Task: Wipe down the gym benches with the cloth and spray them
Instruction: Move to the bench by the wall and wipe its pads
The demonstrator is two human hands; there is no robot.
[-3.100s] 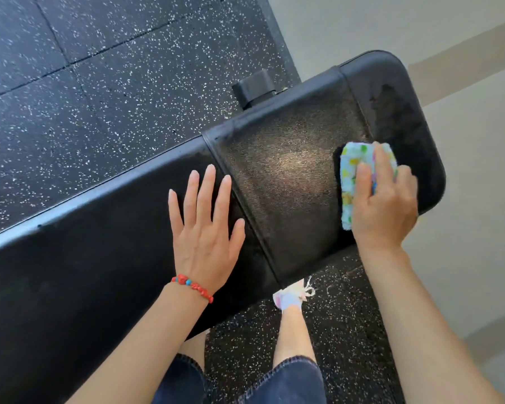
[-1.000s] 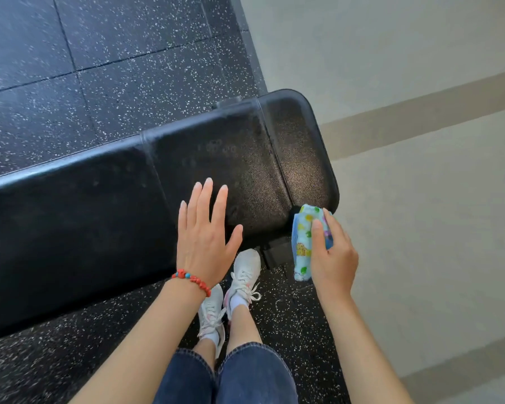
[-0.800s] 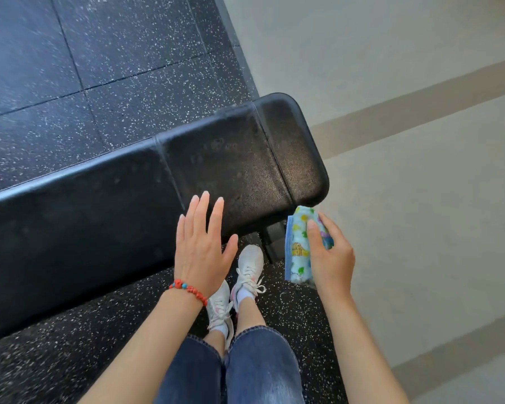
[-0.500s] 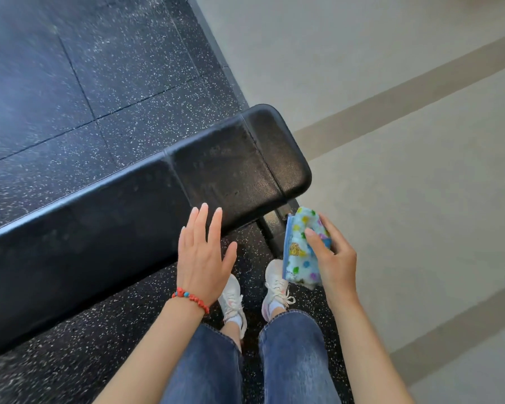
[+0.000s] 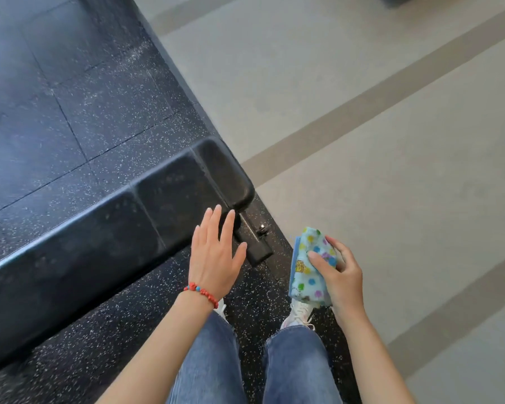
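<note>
At the centre left of the view, the bench (image 5: pixel 99 237) runs diagonally from the near left to its rounded end at mid-frame. Its black padded top is divided by two cross seams close to that end. A black metal foot (image 5: pixel 255 247) projects from under the end toward the near right and carries a small bright bolt. The left hand (image 5: pixel 215 258) is spread flat, palm down, fingers straight and slightly apart, holding nothing. Its fingertips lie over the near edge of the bench end; contact with the pad cannot be determined. A red bead bracelet (image 5: pixel 201 293) sits on the left wrist. The right hand (image 5: pixel 341 275) is to the right of the bench, clear of it, above the floor. Its thumb and curled fingers grip the cloth (image 5: pixel 309 266), a folded pale-blue cloth with coloured dots and a darker blue edge. The cloth is well apart from the bench pad. Below the hands are two legs in blue jeans (image 5: pixel 213 363) and a white shoe (image 5: pixel 299 312). The bench stands on black speckled mat (image 5: pixel 85 112); to the right lies beige floor (image 5: pixel 391 199) with darker bands.
</note>
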